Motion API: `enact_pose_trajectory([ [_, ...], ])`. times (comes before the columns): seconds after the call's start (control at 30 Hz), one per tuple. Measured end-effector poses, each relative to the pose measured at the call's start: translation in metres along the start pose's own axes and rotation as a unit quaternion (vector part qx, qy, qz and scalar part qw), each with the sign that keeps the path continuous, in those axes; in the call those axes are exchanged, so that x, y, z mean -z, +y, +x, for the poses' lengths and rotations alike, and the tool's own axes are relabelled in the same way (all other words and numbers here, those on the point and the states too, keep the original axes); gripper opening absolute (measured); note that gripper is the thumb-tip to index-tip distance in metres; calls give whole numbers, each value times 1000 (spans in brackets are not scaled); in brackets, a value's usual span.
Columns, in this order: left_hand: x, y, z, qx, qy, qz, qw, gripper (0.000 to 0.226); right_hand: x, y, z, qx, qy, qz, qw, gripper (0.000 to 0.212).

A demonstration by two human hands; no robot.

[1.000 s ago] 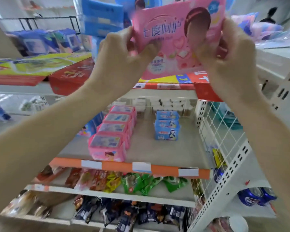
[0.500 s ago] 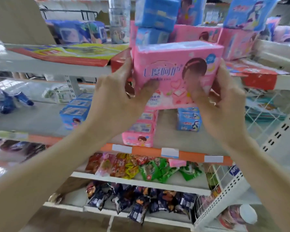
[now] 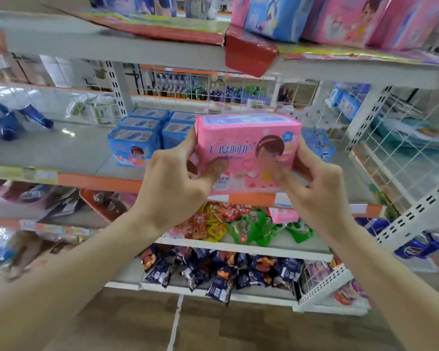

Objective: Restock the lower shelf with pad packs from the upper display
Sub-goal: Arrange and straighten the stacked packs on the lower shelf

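Note:
I hold a pink pad pack upright between both hands, just in front of the lower shelf and level with its orange front strip. My left hand grips the pack's left end, my right hand its right end, thumbs on the printed front. Blue pad packs stand in rows on the lower shelf behind and left of it. More pink and blue packs sit on the upper display at top right. The pink row behind my pack is hidden.
White wire mesh walls the shelf's right side. Below lie snack bags in red and green and dark packets on lower shelves. A red cardboard tray corner overhangs the upper shelf edge. Blue cans sit at the right.
Both hands have brought the pink pack down from the upper display to the level of the lower shelf. The view has shifted lower and closer to the shelf.

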State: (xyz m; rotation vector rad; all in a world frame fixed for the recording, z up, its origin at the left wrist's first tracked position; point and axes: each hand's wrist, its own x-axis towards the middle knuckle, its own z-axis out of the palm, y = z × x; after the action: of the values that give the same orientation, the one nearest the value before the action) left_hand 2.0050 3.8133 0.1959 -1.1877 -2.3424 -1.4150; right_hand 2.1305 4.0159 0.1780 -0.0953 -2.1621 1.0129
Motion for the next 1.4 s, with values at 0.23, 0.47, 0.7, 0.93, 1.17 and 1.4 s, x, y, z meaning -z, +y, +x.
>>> enact_pose_trajectory([
  [0.23,-41,-50,11,35,-25,-7,999,44,-19,50,-3,-51,-39,14,998,32],
  [0.47,-90,-82,51,57,-54,6,997,27,-8,116,21,-66,-48,-32,996,44],
  [0.7,-122,-102,116,28,-52,11,998,36,-6,169,70,-51,-18,-49,997,52],
  [0.93,-137,-134,155,33,-83,15,996,34,-16,201,107,-29,-18,-121,992,60],
  [1.17,-141,-165,204,51,-104,8,993,25,-36,222,146,-31,-2,-169,985,43],
  [1.4,-148,-173,249,51,-132,-14,990,47,-40,237,188,-38,24,-205,978,41],
])
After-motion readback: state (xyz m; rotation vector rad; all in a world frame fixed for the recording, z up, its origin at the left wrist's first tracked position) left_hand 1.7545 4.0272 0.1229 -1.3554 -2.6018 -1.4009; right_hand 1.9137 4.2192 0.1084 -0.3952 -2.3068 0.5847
